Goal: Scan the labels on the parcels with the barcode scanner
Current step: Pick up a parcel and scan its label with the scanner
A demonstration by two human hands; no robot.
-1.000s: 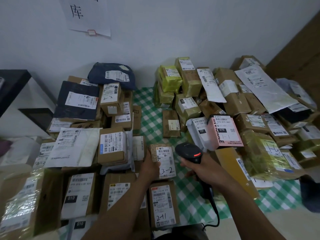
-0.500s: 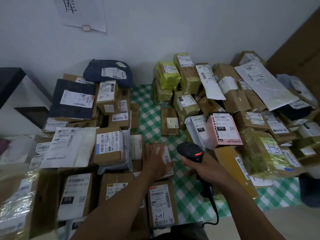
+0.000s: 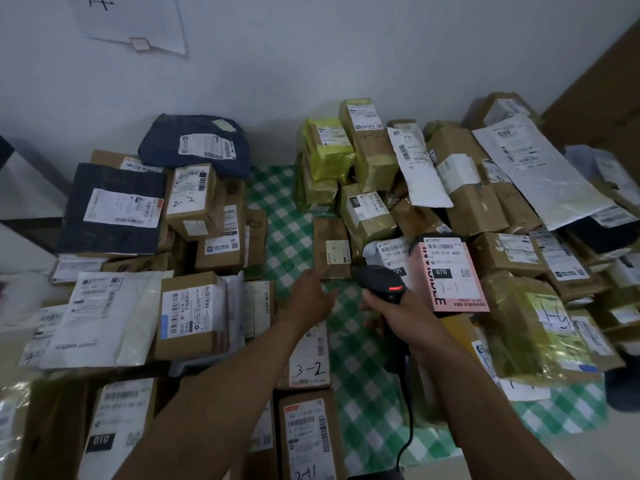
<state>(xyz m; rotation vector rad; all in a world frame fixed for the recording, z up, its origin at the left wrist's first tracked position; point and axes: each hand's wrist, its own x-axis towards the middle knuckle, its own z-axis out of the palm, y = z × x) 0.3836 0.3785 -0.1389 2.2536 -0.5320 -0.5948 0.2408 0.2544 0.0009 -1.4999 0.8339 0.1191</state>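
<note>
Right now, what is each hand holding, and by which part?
The right hand grips the barcode scanner by its handle; the left hand holds nothing, open near a brown parcel.

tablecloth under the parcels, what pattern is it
The tablecloth is a green-and-white check, clearest in the head view.

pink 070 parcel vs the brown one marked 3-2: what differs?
Colour: the pink 070 parcel is a printed pink box; the 3-2 parcel is plain brown.
Marking: the pink one is handwritten 1-1, the brown one 3-2.
Place: the pink one sits right of the barcode scanner, label in full view; the brown one lies under the left forearm, label partly covered.
Shared: a white label with a handwritten number.
</note>
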